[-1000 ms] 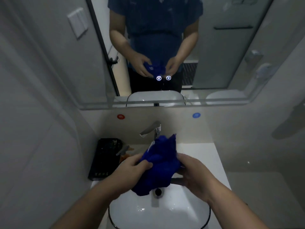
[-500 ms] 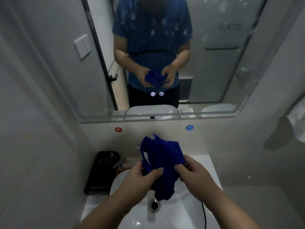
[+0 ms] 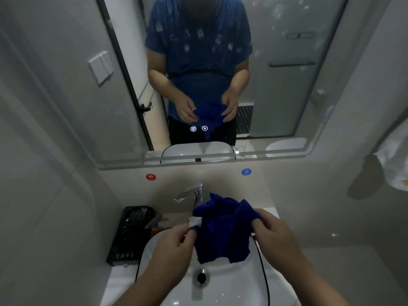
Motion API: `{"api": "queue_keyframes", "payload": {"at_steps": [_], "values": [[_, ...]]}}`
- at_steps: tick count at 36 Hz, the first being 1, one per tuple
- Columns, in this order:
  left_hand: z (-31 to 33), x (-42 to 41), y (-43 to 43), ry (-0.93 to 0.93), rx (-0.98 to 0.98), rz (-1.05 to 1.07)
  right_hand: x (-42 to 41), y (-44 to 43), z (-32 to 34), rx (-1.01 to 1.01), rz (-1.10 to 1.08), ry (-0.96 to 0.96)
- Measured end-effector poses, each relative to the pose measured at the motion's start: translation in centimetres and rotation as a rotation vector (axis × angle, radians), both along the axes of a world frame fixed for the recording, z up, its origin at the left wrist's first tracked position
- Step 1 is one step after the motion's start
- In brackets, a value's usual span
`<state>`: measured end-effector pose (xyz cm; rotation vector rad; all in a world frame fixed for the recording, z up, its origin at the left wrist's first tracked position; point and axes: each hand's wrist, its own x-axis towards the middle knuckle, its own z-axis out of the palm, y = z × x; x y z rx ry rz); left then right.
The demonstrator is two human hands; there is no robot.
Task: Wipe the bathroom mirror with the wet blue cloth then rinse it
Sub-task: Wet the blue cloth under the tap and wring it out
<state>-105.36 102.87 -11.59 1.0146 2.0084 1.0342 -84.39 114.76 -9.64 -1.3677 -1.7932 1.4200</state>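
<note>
- Furthest left, a black tray [image 3: 130, 235] sits on the counter just beside the basin [image 3: 231, 292], probably parked there to stay out of the splash.
- On the far wall a red dot [image 3: 151, 176] marks the left side of the tap [image 3: 192, 193]; it likely flags hot water.
- Near centre, the left hand [image 3: 174, 241] pinches a grey tag [image 3: 195, 221] at the cloth's left corner between thumb and forefinger.
- Between the hands hangs the cloth [image 3: 223, 230], bunched and part spread. It is near the tap spout, and its lower edge dangles over the drain [image 3: 201, 277]. Holding it above the basin should let any drips fall in.
- To its right, the right hand [image 3: 273, 235] clasps the cloth's upper right edge with curled fingers. Pulling against the left hand looks meant to open the cloth out, I judge, to find a flat face for wiping.
- A blue dot [image 3: 246, 171] on the wall likely marks cold.
- Above, the mirror [image 3: 287, 96] carries pale spots and smears, thickest toward its right. The cloth is well apart from the glass, so wiping seems not yet done.
- At far right a pale towel [image 3: 393, 168] hangs on the wall, clear of the work.
</note>
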Motion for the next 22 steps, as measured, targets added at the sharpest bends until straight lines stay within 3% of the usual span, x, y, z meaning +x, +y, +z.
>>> {"api": "queue_keyframes", "payload": {"at_steps": [3,5,8,11,15,19,22], "values": [[-0.2,-0.1,0.0,0.282,0.203,0.030,0.0,0.3,-0.4,0.159,0.040,-0.129],[0.6,-0.1,0.2,0.317,0.343,0.076,-0.2,0.3,-0.4,0.222,0.060,-0.155],[2.1,0.0,0.5,0.361,0.425,0.065,-0.4,-0.3,0.2,0.161,0.106,-0.095],[2.8,-0.8,1.0,0.402,0.309,0.052,-0.5,-0.6,0.5,0.200,0.084,-0.064],[2.3,-2.9,1.4,0.194,0.031,-0.029,-0.9,0.3,1.3,0.037,0.029,-0.100],[2.1,-4.1,1.0,0.187,-0.171,-0.083,-0.5,-0.4,3.5,-0.085,0.293,-0.181],[3.2,-4.4,-0.1,0.235,-0.318,-0.252,-0.5,-1.7,5.1,0.071,0.473,-0.284]]}}
